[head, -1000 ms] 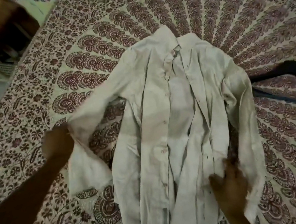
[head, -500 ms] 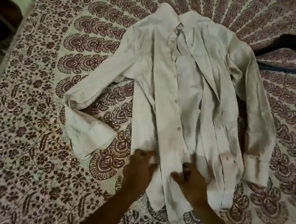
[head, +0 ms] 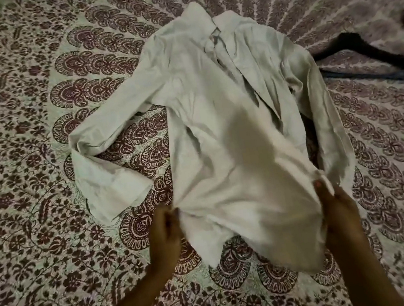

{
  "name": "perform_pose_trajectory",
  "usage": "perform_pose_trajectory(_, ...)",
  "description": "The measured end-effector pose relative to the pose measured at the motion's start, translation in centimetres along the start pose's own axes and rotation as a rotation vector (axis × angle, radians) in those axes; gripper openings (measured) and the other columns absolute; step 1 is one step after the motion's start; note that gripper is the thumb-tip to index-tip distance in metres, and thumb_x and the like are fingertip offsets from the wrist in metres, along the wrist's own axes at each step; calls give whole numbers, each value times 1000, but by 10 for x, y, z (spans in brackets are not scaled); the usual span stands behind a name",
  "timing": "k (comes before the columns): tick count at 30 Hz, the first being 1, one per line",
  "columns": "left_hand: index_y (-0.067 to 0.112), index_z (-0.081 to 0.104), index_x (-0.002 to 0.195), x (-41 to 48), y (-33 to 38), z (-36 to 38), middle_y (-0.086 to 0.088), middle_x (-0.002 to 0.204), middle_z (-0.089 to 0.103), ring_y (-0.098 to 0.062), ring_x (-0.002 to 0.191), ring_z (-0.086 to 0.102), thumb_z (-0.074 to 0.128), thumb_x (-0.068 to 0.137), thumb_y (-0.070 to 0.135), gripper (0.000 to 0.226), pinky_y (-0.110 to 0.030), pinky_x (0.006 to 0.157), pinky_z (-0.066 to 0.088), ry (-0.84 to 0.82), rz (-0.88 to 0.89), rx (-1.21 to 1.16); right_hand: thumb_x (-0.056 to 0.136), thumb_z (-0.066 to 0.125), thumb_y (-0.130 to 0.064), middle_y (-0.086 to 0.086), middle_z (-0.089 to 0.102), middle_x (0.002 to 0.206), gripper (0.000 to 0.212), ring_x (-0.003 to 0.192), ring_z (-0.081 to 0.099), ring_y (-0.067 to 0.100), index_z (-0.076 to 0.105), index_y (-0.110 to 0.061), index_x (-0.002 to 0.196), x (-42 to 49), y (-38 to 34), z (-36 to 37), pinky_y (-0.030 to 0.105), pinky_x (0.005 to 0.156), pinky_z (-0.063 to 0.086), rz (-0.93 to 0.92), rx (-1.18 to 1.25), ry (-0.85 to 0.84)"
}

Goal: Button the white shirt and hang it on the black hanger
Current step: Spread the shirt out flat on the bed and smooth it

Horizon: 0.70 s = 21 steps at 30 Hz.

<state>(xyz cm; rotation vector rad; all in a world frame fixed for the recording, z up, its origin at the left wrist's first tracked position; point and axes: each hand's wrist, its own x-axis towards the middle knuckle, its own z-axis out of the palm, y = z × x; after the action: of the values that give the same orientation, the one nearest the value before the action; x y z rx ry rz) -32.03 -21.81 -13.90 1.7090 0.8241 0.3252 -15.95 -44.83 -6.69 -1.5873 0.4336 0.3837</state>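
barely started tbh: left hand (head: 164, 234) and right hand (head: 335, 207) each pinch the white shirt (head: 217, 124) at its hem, buttons look undone, black hanger (head: 364, 51) lies untouched beside it

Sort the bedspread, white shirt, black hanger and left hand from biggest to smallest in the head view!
1. bedspread
2. white shirt
3. black hanger and left hand: not ranked. They look close in size, the hanger is partly hidden by the shirt and lies farther away, and the hand is nearer the camera.
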Motion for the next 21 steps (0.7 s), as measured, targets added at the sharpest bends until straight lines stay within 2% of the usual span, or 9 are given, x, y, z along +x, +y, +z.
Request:
perform_pose_trajectory(2,15,44,91,-9,1,-17,-5,81,53,-6,60,57,42,97,20,8,-15,44,49,221,-173,-309,87,57,-23,13,61,124,43,115,57,34,53,-15,130,9,3,-10,55,94,46,151,167,-109)
perform_pose_trajectory(3,11,45,97,-11,-5,-26,-8,86,54,-11,64,58,39,98,13,6,-19,44,52,286,-274,-390,87,55,-19,14,58,129,46,118,54,33,51,-15,132,11,5,-9,57,94,45,211,215,-152)
perform_pose_trajectory(7,-3,45,116,-17,-35,-47,-24,80,59,-15,48,52,39,99,17,27,-21,36,41,122,-466,-99,82,63,-11,13,65,115,43,88,67,17,55,-10,124,-1,37,5,23,61,58,254,61,-101)
perform_pose_trajectory(10,13,39,130,-29,-34,-46,-15,106,59,-16,71,58,46,95,33,41,-21,51,46,108,-246,135,88,60,-22,18,62,115,42,86,61,26,50,-8,126,-23,63,13,30,61,54,275,-171,-159)
perform_pose_trajectory(12,24,33,138,-37,-35,-42,-3,126,48,-13,99,57,66,77,46,73,-26,68,56,-43,-90,156,88,61,-20,14,61,113,45,88,60,29,44,-15,128,-37,73,17,38,70,52,285,-339,-234)
perform_pose_trajectory(14,24,30,142,-40,-41,-34,-2,137,35,-16,119,45,83,60,41,100,-33,88,51,-199,-6,330,82,68,-11,8,62,109,43,90,61,26,50,-11,121,-48,76,24,37,78,51,248,-508,-324)
perform_pose_trajectory(16,20,44,133,-38,-39,-28,-10,138,33,-23,119,44,86,59,26,86,-31,90,49,-209,6,467,79,70,-7,12,68,102,26,84,64,24,63,-9,104,-52,67,32,34,75,54,216,-563,-359)
perform_pose_trajectory(18,13,61,111,-32,-27,-25,-16,134,37,-29,115,49,78,70,9,44,-27,85,51,-96,62,518,83,65,-5,13,70,91,11,77,65,25,66,-12,92,-53,48,39,35,71,56,182,-517,-345)
perform_pose_trajectory(21,6,64,91,-22,-18,-34,-17,126,45,-23,110,53,63,76,-12,23,-17,75,53,152,173,399,87,54,1,8,63,79,10,69,60,24,58,-9,86,-51,5,45,31,57,56,110,-73,-318)
